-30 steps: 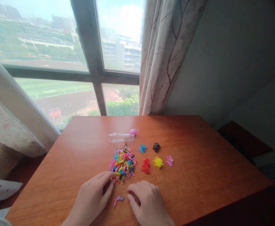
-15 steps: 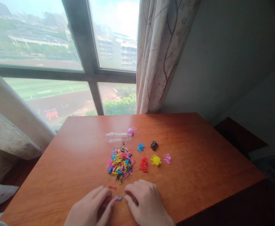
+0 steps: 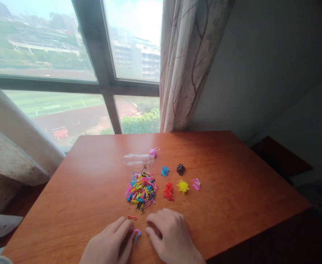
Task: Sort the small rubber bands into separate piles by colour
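My left hand lies at the table's near edge, fingers pressed together, their tips pinching a small pink and blue rubber band. Just right of it, my right hand rests knuckles up with its fingers curled under; what lies beneath them is hidden. A single red band lies loose just beyond my left fingertips. Further out sits a mixed pile of coloured bands.
Right of the big pile are small sorted heaps: blue, black, red, yellow, pink. A clear bottle with a pink cap lies behind. The wooden table stands against a window and curtain.
My left hand drew back from the mixed pile toward the near edge, leaving a red band loose on the table. Its fingertips have closed on the pink and blue band. The right hand has barely moved.
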Available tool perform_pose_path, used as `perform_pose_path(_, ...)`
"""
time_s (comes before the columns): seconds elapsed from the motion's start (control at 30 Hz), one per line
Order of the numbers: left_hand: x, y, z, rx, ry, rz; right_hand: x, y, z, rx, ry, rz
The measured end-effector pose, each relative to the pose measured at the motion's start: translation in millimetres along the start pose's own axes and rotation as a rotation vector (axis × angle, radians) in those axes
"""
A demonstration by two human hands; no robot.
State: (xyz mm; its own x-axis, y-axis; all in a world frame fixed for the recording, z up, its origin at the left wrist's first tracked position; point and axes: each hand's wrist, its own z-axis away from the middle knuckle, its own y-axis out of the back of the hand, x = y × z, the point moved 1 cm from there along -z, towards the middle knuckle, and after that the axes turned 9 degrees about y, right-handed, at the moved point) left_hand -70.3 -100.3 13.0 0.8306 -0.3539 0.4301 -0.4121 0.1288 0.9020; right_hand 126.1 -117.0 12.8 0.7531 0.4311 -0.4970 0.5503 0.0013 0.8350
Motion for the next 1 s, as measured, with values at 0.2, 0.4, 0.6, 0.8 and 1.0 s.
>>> perform_pose_path(0.2,4,0.5,-14,-0.031,0.071,-0.056,1,-6,-3,0.034,0.004,-0.008)
perform_pose_path(0.4,3,3.4,-23,0.027,0.077,-0.011,3,-11,-6,0.090,-0.029,-0.014)
perform_pose_path(0.6,-10,9.3,-21,0.102,0.071,0.001,4,-12,-7,0.102,-0.035,-0.017)
perform_pose_path(0.8,-21,9.5,-26,0.072,0.083,-0.067,5,-15,-5,0.112,-0.026,-0.009)
perform_pose_path(1.0,-13,12.9,-36,-0.040,0.053,-0.106,6,-16,-3,0.108,-0.021,-0.012)
